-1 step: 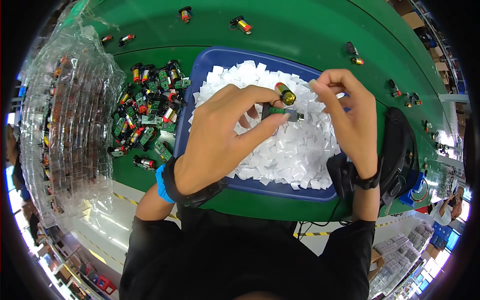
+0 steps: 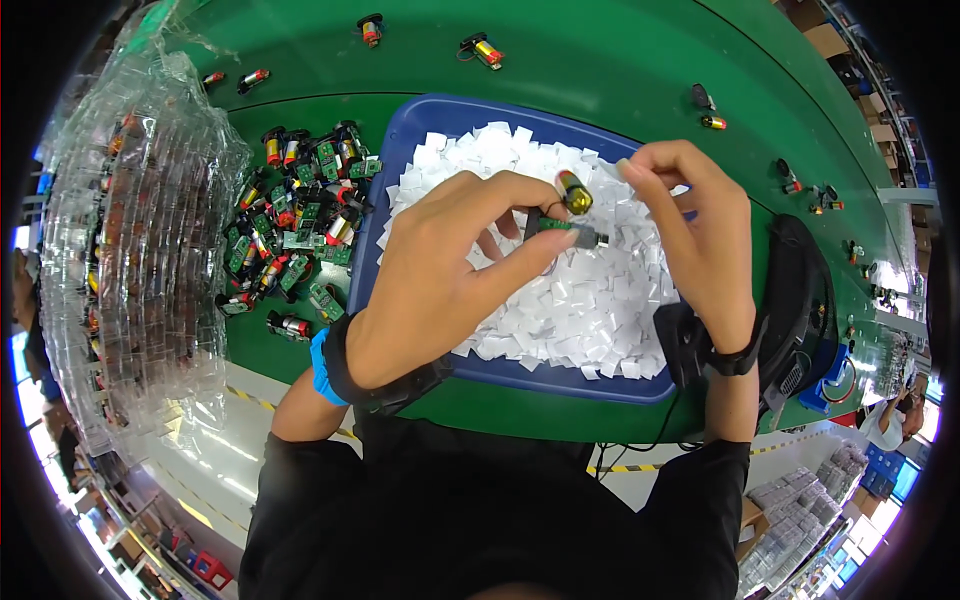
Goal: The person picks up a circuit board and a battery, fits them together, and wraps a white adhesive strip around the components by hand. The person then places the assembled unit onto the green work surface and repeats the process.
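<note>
Above the tray, my left hand (image 2: 435, 265) pinches a small circuit board assembly (image 2: 555, 226) between thumb and fingers. A gold and red battery-like cylinder (image 2: 573, 192) hangs by it at the fingertips, apparently joined by a wire. To the right, my right hand (image 2: 695, 225) is raised with thumb and forefinger pressed together. Whatever that pinch may hold blends with the white behind it. Below both hands, a blue tray (image 2: 520, 374) carries a heap of small white slips (image 2: 570, 310).
Left of the tray lies a pile of similar board-and-cylinder assemblies (image 2: 300, 210). Beyond it stands a stack of clear plastic trays (image 2: 150, 240) in film. More loose assemblies (image 2: 483, 50) are scattered over the green table (image 2: 590, 60). A black bag-like object (image 2: 800, 300) rests by my right wrist.
The cylinder at my left fingertips has turned and shifted slightly. My right hand has barely moved.
</note>
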Available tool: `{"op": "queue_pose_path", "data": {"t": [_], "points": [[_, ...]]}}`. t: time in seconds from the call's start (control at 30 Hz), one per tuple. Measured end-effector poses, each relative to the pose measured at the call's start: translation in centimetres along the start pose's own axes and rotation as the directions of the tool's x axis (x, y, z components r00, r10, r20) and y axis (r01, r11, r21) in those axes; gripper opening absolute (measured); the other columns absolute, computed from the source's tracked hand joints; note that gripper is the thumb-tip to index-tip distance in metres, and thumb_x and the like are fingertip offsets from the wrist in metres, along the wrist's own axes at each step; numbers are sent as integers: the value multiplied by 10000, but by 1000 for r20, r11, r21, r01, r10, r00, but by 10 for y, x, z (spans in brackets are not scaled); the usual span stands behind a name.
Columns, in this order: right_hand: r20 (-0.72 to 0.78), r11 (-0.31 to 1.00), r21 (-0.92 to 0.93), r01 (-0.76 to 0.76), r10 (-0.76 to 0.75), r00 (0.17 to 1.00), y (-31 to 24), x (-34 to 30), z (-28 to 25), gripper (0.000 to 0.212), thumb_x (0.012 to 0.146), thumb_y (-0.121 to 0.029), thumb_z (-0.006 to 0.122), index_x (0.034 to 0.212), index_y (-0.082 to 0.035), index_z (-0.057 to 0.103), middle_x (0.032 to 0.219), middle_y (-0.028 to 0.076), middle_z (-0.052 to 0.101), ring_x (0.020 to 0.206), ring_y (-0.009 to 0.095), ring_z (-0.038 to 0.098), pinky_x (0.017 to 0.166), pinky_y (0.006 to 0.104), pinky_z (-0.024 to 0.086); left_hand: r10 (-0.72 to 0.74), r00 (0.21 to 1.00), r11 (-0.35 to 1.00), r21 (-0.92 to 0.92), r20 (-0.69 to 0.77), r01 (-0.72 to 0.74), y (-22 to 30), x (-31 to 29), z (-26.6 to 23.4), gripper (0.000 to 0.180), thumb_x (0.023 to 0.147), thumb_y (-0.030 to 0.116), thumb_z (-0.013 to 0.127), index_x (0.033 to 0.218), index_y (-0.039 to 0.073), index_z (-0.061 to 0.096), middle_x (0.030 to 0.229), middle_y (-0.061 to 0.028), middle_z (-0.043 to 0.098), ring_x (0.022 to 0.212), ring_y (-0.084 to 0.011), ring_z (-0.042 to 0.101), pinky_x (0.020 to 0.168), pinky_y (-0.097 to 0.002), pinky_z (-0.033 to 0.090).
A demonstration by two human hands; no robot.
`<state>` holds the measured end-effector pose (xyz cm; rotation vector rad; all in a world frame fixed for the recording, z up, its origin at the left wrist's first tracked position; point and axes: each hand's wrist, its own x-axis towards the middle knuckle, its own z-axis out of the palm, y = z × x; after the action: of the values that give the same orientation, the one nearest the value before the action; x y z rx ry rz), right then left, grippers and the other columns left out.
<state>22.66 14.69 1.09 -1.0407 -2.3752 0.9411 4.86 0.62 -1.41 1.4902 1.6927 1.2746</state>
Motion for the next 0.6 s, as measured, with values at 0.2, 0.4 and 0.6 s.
{"op": "queue_pose_path", "data": {"t": [0.2,0.4,0.6], "points": [[37,882,202,425,-441,897,4,2,7,177,894,-91,694,1032,14,664,1032,90,699,903,199,669,754,288,542,-74,993,986,-140,96,87,-1,-1,2,157,888,91,711,1031,35,680,955,-47,705,822,-137,655,675,-256,506],[250,923,203,327,-372,894,5,-3,1,247,833,-67,754,1046,17,662,1051,90,691,863,213,674,755,306,543,-64,994,997,43,93,60,-2,-2,1,158,904,84,671,1051,28,660,917,-55,699,784,-122,650,650,-260,493],[183,905,-32,424,-412,893,-13,-14,10,271,756,-38,794,986,1,655,956,97,681,805,240,665,674,329,528,-124,988,990,70,89,118,6,-1,4,160,904,65,635,1060,29,624,849,-59,668,738,-110,618,621,-258,470]]}}
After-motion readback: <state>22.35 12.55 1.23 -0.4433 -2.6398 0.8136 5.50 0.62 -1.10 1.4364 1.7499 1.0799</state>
